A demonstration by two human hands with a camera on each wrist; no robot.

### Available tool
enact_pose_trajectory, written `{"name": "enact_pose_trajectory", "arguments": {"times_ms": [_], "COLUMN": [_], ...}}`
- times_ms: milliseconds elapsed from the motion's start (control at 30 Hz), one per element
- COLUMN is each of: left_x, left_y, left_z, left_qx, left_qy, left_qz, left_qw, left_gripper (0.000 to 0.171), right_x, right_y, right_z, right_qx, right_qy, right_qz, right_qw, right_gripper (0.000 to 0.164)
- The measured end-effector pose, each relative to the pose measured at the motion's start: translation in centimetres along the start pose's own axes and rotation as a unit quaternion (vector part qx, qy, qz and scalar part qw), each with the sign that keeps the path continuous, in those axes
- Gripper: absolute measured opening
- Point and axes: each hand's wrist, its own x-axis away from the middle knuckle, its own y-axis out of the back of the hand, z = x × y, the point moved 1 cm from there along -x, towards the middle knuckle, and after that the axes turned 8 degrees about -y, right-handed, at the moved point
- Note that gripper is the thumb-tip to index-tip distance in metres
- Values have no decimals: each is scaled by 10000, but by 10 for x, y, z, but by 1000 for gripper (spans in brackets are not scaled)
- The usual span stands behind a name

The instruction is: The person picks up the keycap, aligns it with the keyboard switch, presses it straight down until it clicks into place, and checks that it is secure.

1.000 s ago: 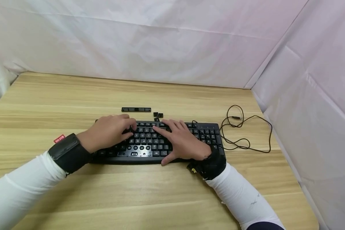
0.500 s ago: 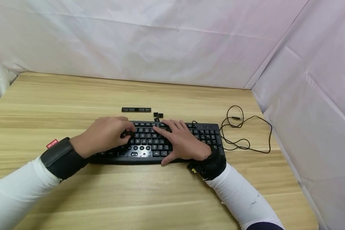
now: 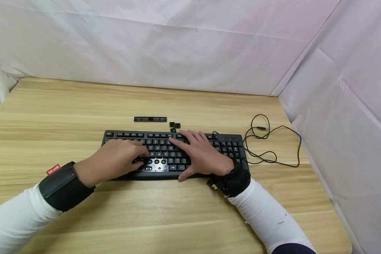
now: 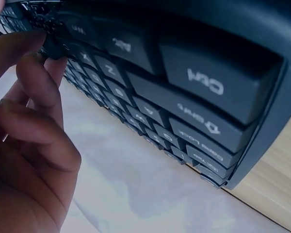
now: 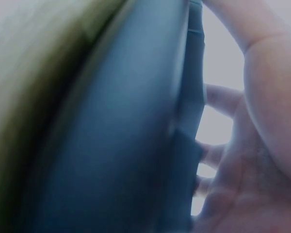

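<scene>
A black keyboard [image 3: 160, 176] lies on the table, with several key posts [image 3: 157, 162] and the space-bar strip bare in its lower middle. My left hand [image 3: 112, 158] is over the left part, thumb and fingers curled at the bottom letter row. In the left wrist view they pinch a dark keycap [image 4: 51, 47] beside the C key; the fingers partly hide it. Spread across the right half, my right hand [image 3: 204, 155] rests on the keys, its thumb at the near edge. In the right wrist view the palm [image 5: 252, 189] faces the blurred keyboard side.
A loose space bar [image 3: 150, 119] lies behind the keyboard, with a few small loose keycaps [image 3: 177, 125] to its right. The keyboard's cable [image 3: 285, 163] is looped on the table to the right. White cloth [image 3: 177, 42] hangs at the back and right.
My left hand has shifted left and toward the near edge, down to the bottom letter row, uncovering the keyboard's upper left. My right hand stays in place.
</scene>
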Motion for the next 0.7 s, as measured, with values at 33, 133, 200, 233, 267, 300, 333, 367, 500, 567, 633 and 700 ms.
{"name": "enact_pose_trajectory", "arguments": {"times_ms": [33, 133, 200, 233, 267, 300, 333, 367, 500, 567, 633, 700], "left_x": [0, 0, 1, 1, 1, 1, 1, 1, 1, 1, 2, 2], "left_y": [0, -1, -1, -1, -1, -1, -1, -1, -2, -3, -3, -3], "left_z": [0, -1, -2, -2, -2, -1, -1, -1, 0, 0, 0, 1], "left_qx": [-27, -70, -86, -104, -126, -140, -145, -145, -122, -124, -175, -229], "left_qy": [-9, -57, -107, -134, -152, -169, -178, -182, -151, -140, -119, -107], "left_qz": [-7, -19, -42, -64, -93, -123, -147, -161, -153, -154, -193, -250], "left_qw": [10000, 10000, 9999, 9998, 9998, 9997, 9996, 9996, 9997, 9997, 9996, 9994], "left_gripper": [16, 14, 13, 13, 13, 13, 13, 13, 13, 14, 13, 12], "right_x": [0, 0, 0, 0, 0, 0, -1, -1, -2, -1, -1, -2], "right_y": [0, 0, 0, 0, 0, 1, 1, 2, 1, 0, 0, 0], "right_z": [0, 0, 0, 0, 0, 0, -1, 0, -1, -1, -1, -1], "right_qx": [8, -19, -27, -14, -23, -18, -1, 13, 12, 11, -8, -2], "right_qy": [-6, -18, -18, -15, -19, -21, -26, -33, -36, -17, -2, 4], "right_qz": [7, 44, 82, 78, 67, 55, 49, 44, 58, 80, 65, 48], "right_qw": [10000, 10000, 10000, 10000, 10000, 10000, 10000, 10000, 10000, 10000, 10000, 10000], "right_gripper": [118, 118, 118, 118, 118, 118, 118, 118, 119, 119, 119, 119]}}
